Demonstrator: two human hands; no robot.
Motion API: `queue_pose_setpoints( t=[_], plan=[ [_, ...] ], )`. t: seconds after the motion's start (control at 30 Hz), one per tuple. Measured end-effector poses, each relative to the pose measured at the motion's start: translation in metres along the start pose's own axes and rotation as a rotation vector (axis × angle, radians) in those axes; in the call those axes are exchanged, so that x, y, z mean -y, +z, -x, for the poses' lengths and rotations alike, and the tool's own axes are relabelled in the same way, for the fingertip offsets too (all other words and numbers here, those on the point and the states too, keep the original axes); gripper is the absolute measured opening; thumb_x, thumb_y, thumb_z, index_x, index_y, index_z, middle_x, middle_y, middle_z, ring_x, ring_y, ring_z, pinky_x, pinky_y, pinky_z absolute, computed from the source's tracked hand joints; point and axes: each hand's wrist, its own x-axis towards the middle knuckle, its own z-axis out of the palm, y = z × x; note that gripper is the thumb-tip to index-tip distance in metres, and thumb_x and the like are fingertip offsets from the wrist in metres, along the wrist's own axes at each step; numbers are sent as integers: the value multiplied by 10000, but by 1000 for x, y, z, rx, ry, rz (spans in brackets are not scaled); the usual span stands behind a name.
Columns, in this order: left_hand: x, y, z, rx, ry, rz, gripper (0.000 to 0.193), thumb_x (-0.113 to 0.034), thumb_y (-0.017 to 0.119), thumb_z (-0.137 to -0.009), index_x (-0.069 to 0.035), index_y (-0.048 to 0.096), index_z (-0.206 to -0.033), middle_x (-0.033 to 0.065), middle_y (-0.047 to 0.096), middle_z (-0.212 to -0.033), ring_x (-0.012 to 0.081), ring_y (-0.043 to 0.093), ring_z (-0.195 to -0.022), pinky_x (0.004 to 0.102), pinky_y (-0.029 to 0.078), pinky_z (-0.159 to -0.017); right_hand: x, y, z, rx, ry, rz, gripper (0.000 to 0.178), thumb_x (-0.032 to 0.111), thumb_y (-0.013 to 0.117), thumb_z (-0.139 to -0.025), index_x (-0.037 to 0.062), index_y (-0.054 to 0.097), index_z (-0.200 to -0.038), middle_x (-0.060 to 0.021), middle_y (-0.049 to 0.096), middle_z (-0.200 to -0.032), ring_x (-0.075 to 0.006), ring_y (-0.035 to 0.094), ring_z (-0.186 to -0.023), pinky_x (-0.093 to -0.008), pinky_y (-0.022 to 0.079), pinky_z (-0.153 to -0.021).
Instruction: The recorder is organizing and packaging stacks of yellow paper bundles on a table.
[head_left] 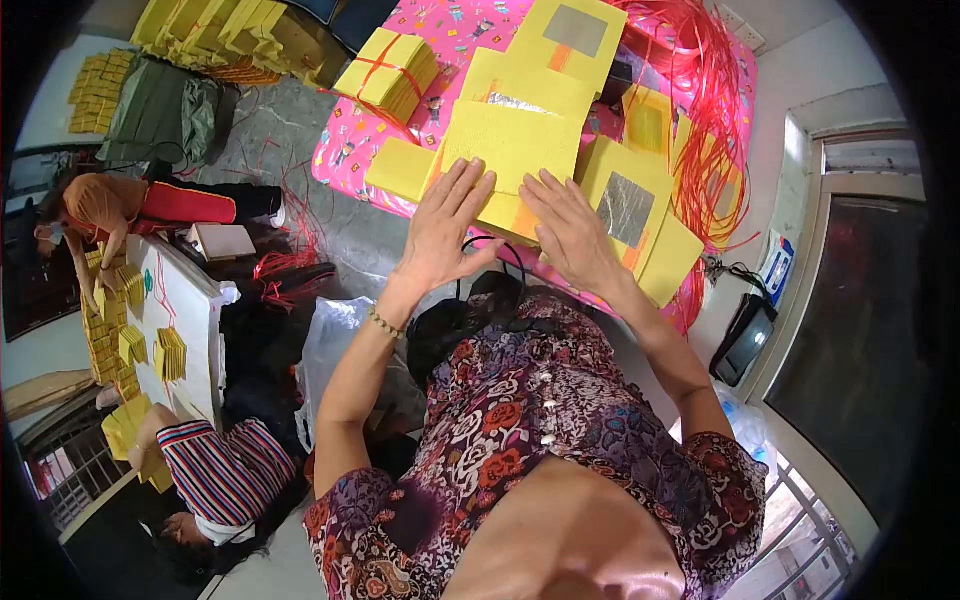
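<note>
Both my hands lie on a yellow joss paper sheet (pixel 515 140) at the near edge of a table with a pink patterned cloth (pixel 345 150). My left hand (pixel 452 222) rests its straight fingers on the sheet's near left part, thumb spread out. Beside it, my right hand (pixel 572 232) is laid flat with its fingers stretched over the near right part. Neither hand grips anything. More yellow sheets lie beneath and around; one at the far side has a grey-silver square (pixel 573 38), and another to the right has a silver patch (pixel 627 208).
A yellow bundle (pixel 385 75) tied with red string stands at the table's far left. Loose red strings (pixel 705 130) hang over the right side. At left, two people work at a white table (pixel 180 290) with small yellow stacks. A door frame (pixel 800 290) stands at right.
</note>
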Motion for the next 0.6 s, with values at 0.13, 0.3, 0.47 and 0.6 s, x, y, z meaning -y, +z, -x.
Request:
queue_pose_setpoints(
  t=[0.13,0.3,0.47,0.6],
  plan=[
    [-1,0,-2,11,4,-18,809,-465,679,-812,-25,432,-1444,193,381,-1519,383,340,-1416,494,301,-1148,-7,-1,-1,-39,-41,4,436,121,512,-943,19,524,-1367,-137,511,-1426,-336,437,-1358,-490,310,-1154],
    [-3,-15,-11,-17,-37,163,775,-354,748,-800,-75,437,-1453,179,375,-1531,360,339,-1427,469,314,-1147,-21,-15,-16,-71,-33,-7,372,102,629,-894,10,605,-1254,-143,583,-1320,-335,523,-1265,-436,432,-1053],
    [-14,-22,-25,-241,-199,422,492,-205,744,-821,-62,604,-1271,174,576,-1324,335,523,-1264,411,434,-1036,-30,-18,-22,-117,-1,75,265,124,679,-885,36,681,-1135,-140,661,-1197,-306,634,-1106,-380,522,-917],
    [-43,-17,-35,-318,-404,360,282,-160,733,-831,-24,681,-1072,158,686,-1070,296,657,-1020,384,526,-835,-28,-19,-25,-254,-85,161,227,126,695,-860,39,694,-1070,-120,708,-1054,-289,685,-948,-389,547,-832]
  ],
)
